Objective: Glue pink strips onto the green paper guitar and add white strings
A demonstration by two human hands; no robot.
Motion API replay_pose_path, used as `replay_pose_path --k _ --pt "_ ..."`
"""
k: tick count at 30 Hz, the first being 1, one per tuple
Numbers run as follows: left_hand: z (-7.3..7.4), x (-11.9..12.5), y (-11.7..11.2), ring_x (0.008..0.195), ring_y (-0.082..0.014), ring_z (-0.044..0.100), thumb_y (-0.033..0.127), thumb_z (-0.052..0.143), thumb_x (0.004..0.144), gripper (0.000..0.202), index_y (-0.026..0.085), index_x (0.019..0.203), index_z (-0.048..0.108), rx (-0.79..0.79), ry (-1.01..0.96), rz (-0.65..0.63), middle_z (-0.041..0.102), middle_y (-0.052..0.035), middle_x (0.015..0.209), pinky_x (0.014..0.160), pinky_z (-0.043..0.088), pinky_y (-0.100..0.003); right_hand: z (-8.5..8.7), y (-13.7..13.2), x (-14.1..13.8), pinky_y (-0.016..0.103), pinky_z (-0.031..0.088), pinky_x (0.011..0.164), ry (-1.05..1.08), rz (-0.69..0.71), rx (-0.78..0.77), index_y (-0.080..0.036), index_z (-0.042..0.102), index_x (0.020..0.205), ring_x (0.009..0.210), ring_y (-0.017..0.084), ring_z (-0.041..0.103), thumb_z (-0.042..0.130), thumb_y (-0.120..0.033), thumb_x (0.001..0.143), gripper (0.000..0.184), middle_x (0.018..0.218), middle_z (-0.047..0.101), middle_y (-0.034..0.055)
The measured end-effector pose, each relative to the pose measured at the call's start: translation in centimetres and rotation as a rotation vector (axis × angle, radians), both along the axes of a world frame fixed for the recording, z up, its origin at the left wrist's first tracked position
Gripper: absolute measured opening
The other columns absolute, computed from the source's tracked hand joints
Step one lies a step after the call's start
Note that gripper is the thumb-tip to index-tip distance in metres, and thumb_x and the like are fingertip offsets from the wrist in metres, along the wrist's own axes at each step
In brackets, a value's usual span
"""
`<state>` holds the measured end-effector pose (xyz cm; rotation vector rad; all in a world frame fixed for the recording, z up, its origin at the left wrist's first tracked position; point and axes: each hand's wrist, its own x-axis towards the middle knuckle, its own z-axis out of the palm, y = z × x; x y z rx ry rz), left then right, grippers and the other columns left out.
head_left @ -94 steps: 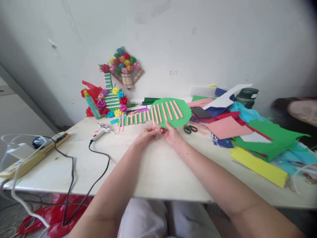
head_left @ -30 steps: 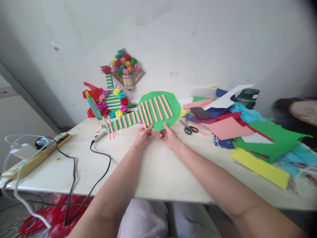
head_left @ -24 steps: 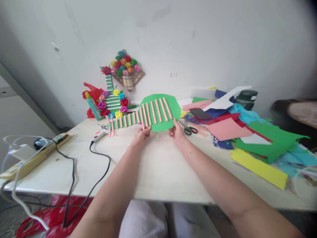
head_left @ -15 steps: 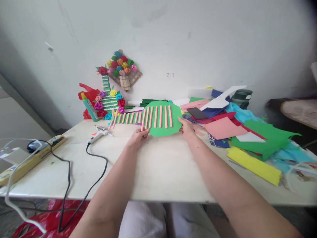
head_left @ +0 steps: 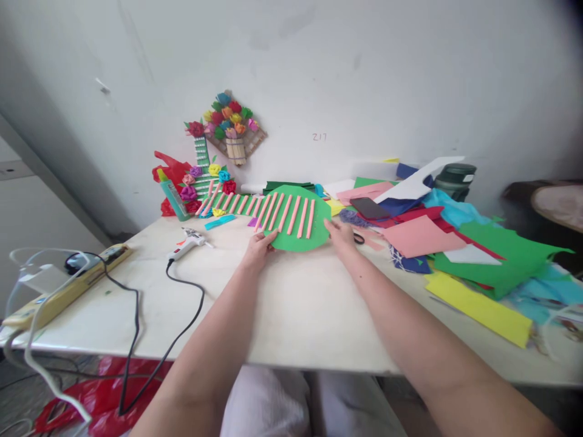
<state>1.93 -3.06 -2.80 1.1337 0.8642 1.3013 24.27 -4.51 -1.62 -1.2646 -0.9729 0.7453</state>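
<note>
White tabletop (head_left: 291, 315) against a bare wall; glue gun (head_left: 189, 241) lies at left; left hand (head_left: 257, 249) pinches the near-left rim of the green cut-out (head_left: 296, 235), lying low at mid-table; pink strips (head_left: 291, 213) already line its long handle and most of the disc, right margin bare; right hand (head_left: 339, 233) touches that edge, grip unclear; paper scraps (head_left: 455, 243) beyond.

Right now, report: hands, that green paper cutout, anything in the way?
Left hand pinches near edge of green paddle-shaped paper cutout with pink strips. Right hand at its right edge, grip unclear. Black scissors just beyond.
</note>
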Motion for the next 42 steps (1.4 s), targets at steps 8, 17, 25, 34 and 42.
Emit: replay_pose_path --k 8,17,25,34,42 --pt "0.2 0.2 -0.3 0.041 -0.0063 0.044 0.038 0.073 0.056 0.031 0.011 0.061 0.058 0.022 0.011 -0.01 0.053 0.0014 0.05 0.043 0.039 -0.021 2.0 -1.8 -1.5 0.029 0.033 0.064 -0.885 -0.359 0.231 -0.016 0.061 0.104 0.073 0.02 0.055 0.045 -0.041 0.081 0.038 0.08 0.064 0.0093" --pt "0.1 0.4 -0.6 0.043 -0.007 0.046 0.042 0.071 0.057 0.035 0.01 0.066 0.061 0.04 0.083 -0.097 0.055 -0.0008 0.053 0.041 0.039 -0.021 2.4 -2.4 -5.1 0.033 0.029 0.074 -1.201 -0.199 0.391 -0.021 0.067 0.088 0.083 0.021 0.046 0.047 -0.033 0.08 0.024 0.086 0.058 0.0084" --pt "-0.1 0.4 -0.6 0.04 -0.0058 0.042 0.042 0.071 0.057 0.033 0.011 0.067 0.061 0.056 0.144 -0.156 0.05 0.0016 0.049 0.039 0.036 -0.019 2.7 -1.0 -7.5 0.039 0.026 0.084 -1.237 -0.112 0.379 -0.019 0.064 0.081 0.094 0.024 0.041 0.053 -0.028 0.074 0.016 0.097 0.053 0.0091" --pt "-0.2 0.5 -0.6 0.038 -0.0062 0.042 0.039 0.07 0.06 0.031 0.011 0.062 0.057 0.041 0.161 -0.148 0.047 0.0024 0.045 0.038 0.036 -0.02 3.2 0.1 -8.1 0.038 0.031 0.08 -1.113 -0.043 0.365 -0.017 0.059 0.069 0.09 0.024 0.046 0.05 -0.02 0.076 0.012 0.09 0.059 0.0094" --pt "-0.1 0.7 -0.8 0.043 -0.0072 0.048 0.037 0.072 0.058 0.03 0.012 0.069 0.06 -0.003 0.131 -0.191 0.058 -0.0013 0.057 0.039 0.036 -0.02 4.6 0.9 -7.7 0.024 0.04 0.051 0.015 0.217 0.254 -0.02 0.05 0.068 0.051 0.01 0.05 0.054 -0.033 0.074 0.015 0.059 0.054 -0.0026"
